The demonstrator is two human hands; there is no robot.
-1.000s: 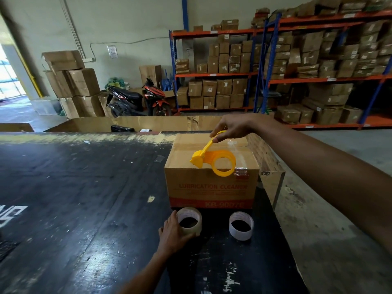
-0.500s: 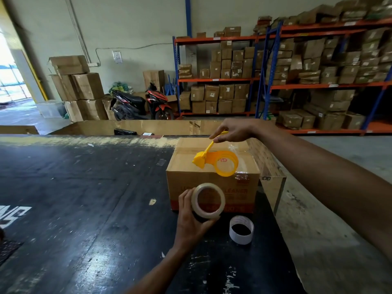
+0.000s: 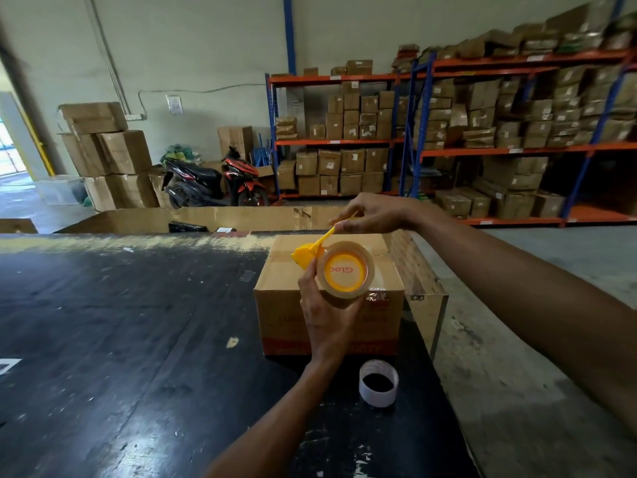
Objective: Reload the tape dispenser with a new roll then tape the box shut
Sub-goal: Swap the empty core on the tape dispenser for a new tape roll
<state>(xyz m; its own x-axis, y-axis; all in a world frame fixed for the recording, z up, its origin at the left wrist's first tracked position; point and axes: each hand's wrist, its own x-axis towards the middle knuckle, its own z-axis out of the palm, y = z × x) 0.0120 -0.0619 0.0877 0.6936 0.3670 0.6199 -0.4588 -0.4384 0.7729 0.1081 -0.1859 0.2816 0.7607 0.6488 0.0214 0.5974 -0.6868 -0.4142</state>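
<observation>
A brown cardboard box with red print stands on the black table. My right hand pinches the thin handle of the yellow tape dispenser above the box top. My left hand grips a roll of clear tape and holds it over the dispenser's yellow round hub, which shows through the roll's centre. An empty white tape core stands on the table in front of the box.
The table's right edge runs close beside the box, with concrete floor below. A flat cardboard sheet lies beyond the table. A parked scooter, stacked boxes and loaded shelving stand further back.
My left hand picked the tape roll up off the table, raised it and brought it onto the dispenser's hub. My right hand kept holding the dispenser above the box.
</observation>
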